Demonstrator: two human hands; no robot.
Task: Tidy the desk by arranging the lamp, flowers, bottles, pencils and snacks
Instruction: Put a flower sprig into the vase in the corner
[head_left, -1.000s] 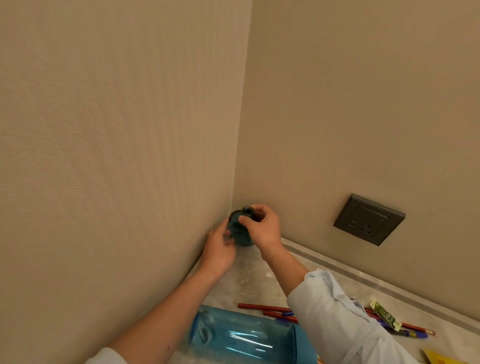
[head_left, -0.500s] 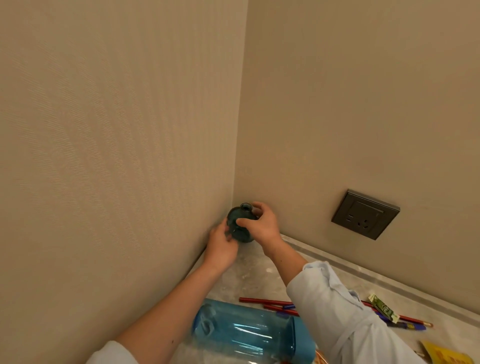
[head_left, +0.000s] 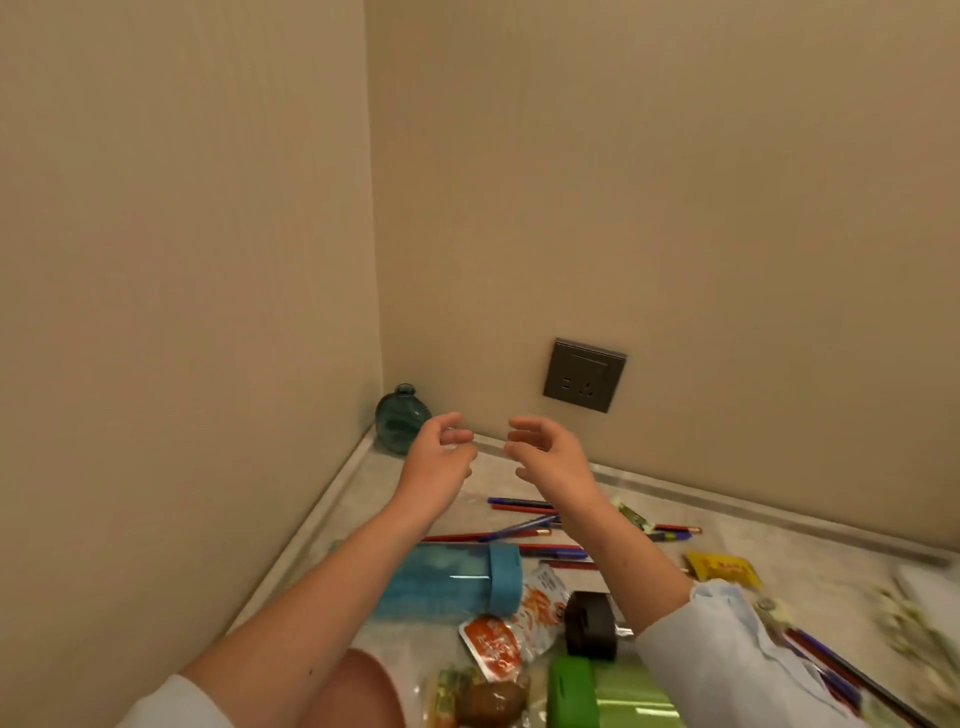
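A small round teal glass vase (head_left: 401, 420) stands upright in the desk's far left corner against both walls. My left hand (head_left: 441, 457) hovers just to its right, fingers loosely curled, holding nothing. My right hand (head_left: 545, 457) hangs beside it, fingers relaxed and empty. Below my arms lie a blue bottle (head_left: 452, 579) on its side, a green bottle (head_left: 597, 693), several red and blue pencils (head_left: 519, 525), and snack packets (head_left: 519, 623). Blurred flowers (head_left: 919, 639) lie at the right edge.
A dark wall socket (head_left: 584, 375) sits on the back wall above the marble desk (head_left: 810, 566). A yellow packet (head_left: 724, 569) and a black object (head_left: 589, 623) lie near my right sleeve. Walls close the desk on the left and the back.
Both hands let go of the teal vase and drew back toward me. The vase now stands alone in the corner. My view dropped, showing more of the cluttered desk.
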